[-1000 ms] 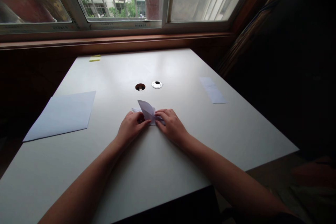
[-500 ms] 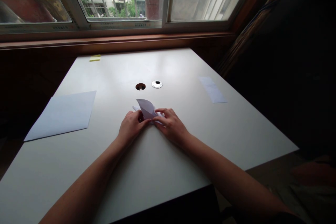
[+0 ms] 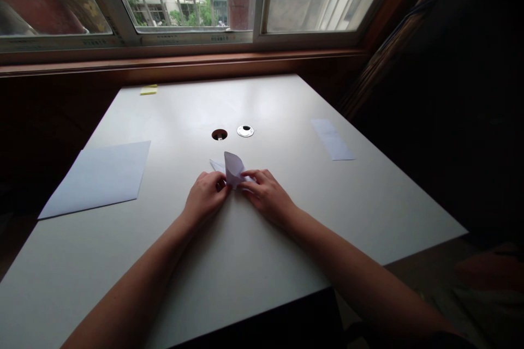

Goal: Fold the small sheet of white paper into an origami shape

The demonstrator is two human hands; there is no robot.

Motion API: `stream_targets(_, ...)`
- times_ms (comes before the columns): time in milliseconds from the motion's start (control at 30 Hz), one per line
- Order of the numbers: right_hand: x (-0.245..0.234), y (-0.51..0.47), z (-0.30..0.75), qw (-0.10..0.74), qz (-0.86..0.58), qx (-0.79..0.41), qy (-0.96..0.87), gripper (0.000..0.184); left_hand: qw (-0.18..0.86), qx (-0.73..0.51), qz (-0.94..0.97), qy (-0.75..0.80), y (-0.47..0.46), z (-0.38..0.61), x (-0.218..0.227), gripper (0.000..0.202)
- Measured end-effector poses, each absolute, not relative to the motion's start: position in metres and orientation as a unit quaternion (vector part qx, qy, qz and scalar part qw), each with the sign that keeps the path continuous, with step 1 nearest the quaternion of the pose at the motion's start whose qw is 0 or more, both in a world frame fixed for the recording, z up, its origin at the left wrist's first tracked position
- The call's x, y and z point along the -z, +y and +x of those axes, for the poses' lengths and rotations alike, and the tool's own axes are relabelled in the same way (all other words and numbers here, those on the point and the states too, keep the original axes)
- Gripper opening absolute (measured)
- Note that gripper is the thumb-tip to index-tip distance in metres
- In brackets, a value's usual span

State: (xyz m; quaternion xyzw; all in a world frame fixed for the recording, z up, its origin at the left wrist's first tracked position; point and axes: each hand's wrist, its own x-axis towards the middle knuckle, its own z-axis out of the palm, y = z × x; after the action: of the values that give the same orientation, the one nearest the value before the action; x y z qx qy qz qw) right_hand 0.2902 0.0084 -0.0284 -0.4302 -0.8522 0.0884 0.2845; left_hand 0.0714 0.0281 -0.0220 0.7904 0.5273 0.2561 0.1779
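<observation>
A small folded piece of white paper [image 3: 234, 168] is held between my two hands over the middle of the white table. One flap of it stands upright, and a thin point sticks out to the left behind my fingers. My left hand [image 3: 208, 192] pinches its left side, thumb and fingers closed on the lower edge. On the other side, my right hand [image 3: 265, 192] grips the right part, fingertips against the upright flap. My fingers hide the lower folds.
A stack of white paper sheets [image 3: 98, 179] lies at the left edge of the table [image 3: 254, 262]. To the right is a paper strip [image 3: 332, 139]. Beyond my hands are a round cable hole [image 3: 219, 134] and its metal cover [image 3: 245, 131]. Yellow sticky notes [image 3: 148, 89] lie far left.
The paper's upright flap has swung to the right and stands straighter, so the pointed part at the left shows more. My left thumb has drawn back slightly; my right hand has barely moved.
</observation>
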Motion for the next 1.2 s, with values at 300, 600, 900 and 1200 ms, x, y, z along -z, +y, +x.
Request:
stream_targets(300, 0.029, 0.008, 0.29, 0.263, -0.43, -0.083, -0.859, 0.026, 0.147, -0.244, 0.786, 0.548, 0.029, 0.069, 0.026, 0.013)
stream_targets(600, 0.028, 0.01, 0.294, 0.266, -0.429, -0.095, -0.858, 0.033, 0.156, -0.269, 0.802, 0.51, 0.033, 0.059, 0.032, 0.013)
stream_targets(900, 0.026, 0.012, 0.297, 0.282, -0.412, -0.122, -0.858, 0.034, 0.234, -0.274, 0.824, 0.438, 0.034, 0.053, 0.028, 0.021)
stream_targets(1200, 0.03, 0.013, 0.296, 0.274, -0.409, -0.122, -0.862, 0.034, 0.29, -0.393, 0.754, 0.44, 0.027, 0.056, 0.026, 0.056)
